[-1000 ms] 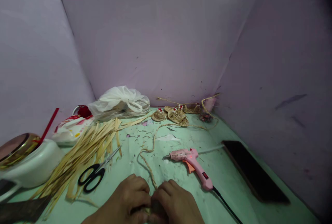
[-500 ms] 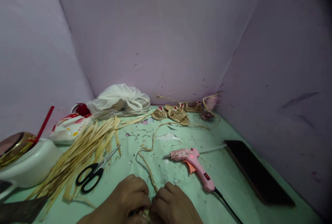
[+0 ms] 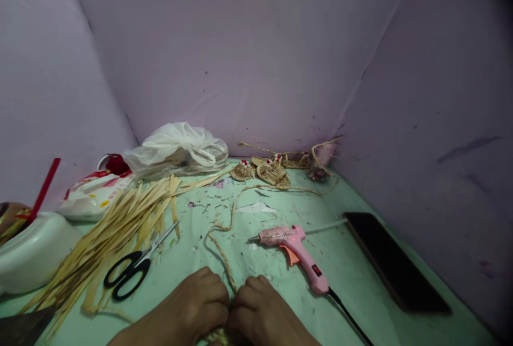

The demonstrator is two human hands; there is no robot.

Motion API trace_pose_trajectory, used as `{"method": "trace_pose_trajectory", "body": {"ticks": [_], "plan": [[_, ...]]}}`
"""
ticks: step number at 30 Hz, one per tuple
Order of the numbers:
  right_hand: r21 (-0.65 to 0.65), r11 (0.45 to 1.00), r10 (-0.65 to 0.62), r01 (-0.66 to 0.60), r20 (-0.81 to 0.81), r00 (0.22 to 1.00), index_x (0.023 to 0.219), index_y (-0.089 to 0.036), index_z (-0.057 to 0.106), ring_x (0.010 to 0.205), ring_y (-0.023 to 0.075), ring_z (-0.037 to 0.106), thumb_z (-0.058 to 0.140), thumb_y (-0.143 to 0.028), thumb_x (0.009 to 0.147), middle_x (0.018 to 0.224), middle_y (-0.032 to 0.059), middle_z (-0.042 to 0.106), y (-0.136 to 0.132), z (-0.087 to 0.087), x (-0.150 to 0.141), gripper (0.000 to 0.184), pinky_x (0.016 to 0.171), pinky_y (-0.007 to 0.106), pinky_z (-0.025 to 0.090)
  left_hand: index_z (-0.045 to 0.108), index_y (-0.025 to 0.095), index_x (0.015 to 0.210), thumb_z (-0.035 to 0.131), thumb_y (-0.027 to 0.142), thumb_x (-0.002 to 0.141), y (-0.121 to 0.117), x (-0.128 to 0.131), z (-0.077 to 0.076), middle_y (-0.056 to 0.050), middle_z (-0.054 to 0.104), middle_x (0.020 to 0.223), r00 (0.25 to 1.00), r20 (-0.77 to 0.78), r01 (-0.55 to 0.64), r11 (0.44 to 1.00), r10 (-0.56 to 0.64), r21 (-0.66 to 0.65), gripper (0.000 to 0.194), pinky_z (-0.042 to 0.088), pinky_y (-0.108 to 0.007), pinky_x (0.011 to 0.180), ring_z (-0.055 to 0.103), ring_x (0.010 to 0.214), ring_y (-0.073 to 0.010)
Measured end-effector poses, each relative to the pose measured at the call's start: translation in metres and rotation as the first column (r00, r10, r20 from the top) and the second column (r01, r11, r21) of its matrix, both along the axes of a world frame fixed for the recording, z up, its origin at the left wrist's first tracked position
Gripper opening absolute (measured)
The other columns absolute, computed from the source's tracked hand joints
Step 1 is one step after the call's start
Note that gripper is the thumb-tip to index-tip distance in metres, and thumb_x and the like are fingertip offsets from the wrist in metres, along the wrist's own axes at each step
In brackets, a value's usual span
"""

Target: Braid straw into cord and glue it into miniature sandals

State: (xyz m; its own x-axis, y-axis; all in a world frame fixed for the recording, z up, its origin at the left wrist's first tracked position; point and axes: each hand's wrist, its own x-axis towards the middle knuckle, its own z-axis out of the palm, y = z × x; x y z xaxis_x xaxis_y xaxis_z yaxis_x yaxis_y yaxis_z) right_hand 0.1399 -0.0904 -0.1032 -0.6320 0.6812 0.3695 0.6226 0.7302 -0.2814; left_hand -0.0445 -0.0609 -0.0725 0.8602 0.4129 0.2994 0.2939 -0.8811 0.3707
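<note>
Near the bottom edge, my left hand (image 3: 202,303) and my right hand (image 3: 260,308) are side by side, both with curled fingers. A twisted straw cord (image 3: 222,255) runs from the far side of the table down to where the two hands meet. Both hands are closed on its near end. Below the left fingers a bit of pale woven straw (image 3: 218,337) shows; most of the piece is hidden by the hands. To the right lies a pink glue gun (image 3: 296,252) with a lit red light. Black-handled scissors (image 3: 134,271) lie open on the left.
Pale straw strips (image 3: 116,228) spread across the left. A white pot (image 3: 36,255) and a white plastic bag (image 3: 176,151) stand beyond. Small woven straw pieces with beads (image 3: 272,172) lie at the back wall. A dark phone-like slab (image 3: 396,263) lies at right.
The view has shifted slightly, so the things on the left sit further left. My hands stay together at the cord, and the fingers have drawn closer over the straw piece.
</note>
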Motion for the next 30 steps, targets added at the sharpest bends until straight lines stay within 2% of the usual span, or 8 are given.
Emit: {"method": "trace_pose_trajectory", "body": {"ticks": [3, 6, 11, 16, 18, 21, 27, 30], "plan": [[-0.09, 0.993, 0.08, -0.08, -0.002, 0.997, 0.066, -0.018, 0.06, 0.066, 0.0115, 0.047, 0.063, -0.03, 0.074, 0.068, -0.0025, 0.059, 0.002, 0.01, 0.004, 0.014, 0.061, 0.026, 0.031, 0.053, 0.019, 0.08, 0.051, 0.01, 0.066, 0.004, -0.002, 0.006, -0.002, 0.057, 0.079, 0.996, -0.027, 0.085, 0.996, -0.086, -0.026, 0.016, 0.037, -0.031, 0.067, 0.048, 0.072, -0.016], [-0.095, 0.988, 0.119, -0.121, -0.026, 0.993, 0.067, -0.018, 0.06, 0.067, 0.0117, 0.045, 0.058, -0.026, 0.077, 0.068, -0.0015, 0.059, 0.003, 0.013, 0.006, 0.013, 0.064, 0.026, 0.032, 0.054, 0.017, 0.082, 0.051, 0.007, 0.067, 0.003, -0.002, 0.01, -0.002, 0.056, 0.077, 0.991, -0.06, 0.118, 0.993, -0.118, 0.004, 0.018, 0.038, -0.03, 0.065, 0.048, 0.071, -0.0159], [-0.079, 0.984, 0.152, -0.159, -0.091, 0.984, 0.064, -0.016, 0.06, 0.067, 0.0126, 0.045, 0.051, -0.017, 0.075, 0.063, 0.0003, 0.057, 0.0, 0.01, 0.003, 0.014, 0.07, 0.026, 0.035, 0.057, 0.016, 0.079, 0.044, -0.003, 0.071, -0.012, 0.005, 0.011, -0.003, 0.054, 0.072, 1.0, -0.016, 0.008, 0.999, -0.008, -0.034, 0.025, 0.039, -0.026, 0.064, 0.046, 0.072, -0.0153], [-0.228, 0.953, 0.171, -0.202, -0.148, 0.974, 0.075, -0.017, 0.062, 0.076, 0.0127, 0.05, 0.052, -0.018, 0.08, 0.073, 0.0006, 0.06, -0.002, 0.021, 0.008, 0.011, 0.077, 0.026, 0.035, 0.058, 0.017, 0.079, 0.045, -0.005, 0.069, -0.022, 0.005, 0.014, -0.002, 0.055, 0.073, 0.997, -0.018, -0.076, 0.99, 0.074, -0.122, 0.028, 0.04, -0.025, 0.065, 0.046, 0.074, -0.0152], [-0.279, 0.949, 0.114, -0.148, -0.135, 0.984, 0.08, -0.018, 0.062, 0.08, 0.0136, 0.051, 0.057, -0.024, 0.079, 0.079, 0.0011, 0.061, -0.003, 0.026, 0.011, 0.008, 0.077, 0.027, 0.035, 0.057, 0.018, 0.076, 0.049, -0.005, 0.065, -0.021, 0.004, 0.014, -0.002, 0.055, 0.075, 0.995, -0.013, -0.096, 0.986, 0.095, -0.135, 0.026, 0.04, -0.025, 0.067, 0.047, 0.076, -0.0149], [-0.344, 0.939, -0.031, 0.023, -0.017, 0.999, 0.074, -0.018, 0.063, 0.074, 0.0158, 0.053, 0.069, -0.032, 0.069, 0.076, 0.0015, 0.062, -0.005, 0.032, 0.015, 0.016, 0.067, 0.028, 0.035, 0.054, 0.017, 0.07, 0.053, -0.002, 0.062, -0.018, 0.001, 0.013, -0.001, 0.055, 0.077, 0.995, -0.004, -0.096, 0.986, 0.096, -0.138, 0.021, 0.041, -0.025, 0.069, 0.047, 0.077, -0.0144], [-0.559, 0.798, -0.252, 0.226, 0.031, 0.967, 0.073, -0.021, 0.062, 0.064, 0.012, 0.054, 0.076, -0.024, 0.06, 0.071, -0.0032, 0.062, -0.011, 0.045, 0.025, 0.019, 0.056, 0.022, 0.031, 0.055, 0.015, 0.073, 0.053, 0.001, 0.064, -0.015, 0.001, 0.014, -0.003, 0.057, 0.079, 0.997, 0.026, -0.061, 0.984, 0.066, -0.165, 0.017, 0.042, -0.025, 0.07, 0.05, 0.077, -0.014], [-0.569, 0.778, -0.272, 0.267, 0.078, 0.959, 0.071, -0.02, 0.061, 0.059, 0.0112, 0.05, 0.072, -0.023, 0.064, 0.067, -0.003, 0.061, -0.012, 0.051, 0.025, 0.013, 0.053, 0.022, 0.028, 0.055, 0.014, 0.074, 0.053, 0.002, 0.063, -0.015, 0.001, 0.016, -0.004, 0.058, 0.08, 0.999, 0.022, -0.042, 0.983, 0.047, -0.181, 0.016, 0.041, -0.027, 0.071, 0.051, 0.078, -0.0148]]}}
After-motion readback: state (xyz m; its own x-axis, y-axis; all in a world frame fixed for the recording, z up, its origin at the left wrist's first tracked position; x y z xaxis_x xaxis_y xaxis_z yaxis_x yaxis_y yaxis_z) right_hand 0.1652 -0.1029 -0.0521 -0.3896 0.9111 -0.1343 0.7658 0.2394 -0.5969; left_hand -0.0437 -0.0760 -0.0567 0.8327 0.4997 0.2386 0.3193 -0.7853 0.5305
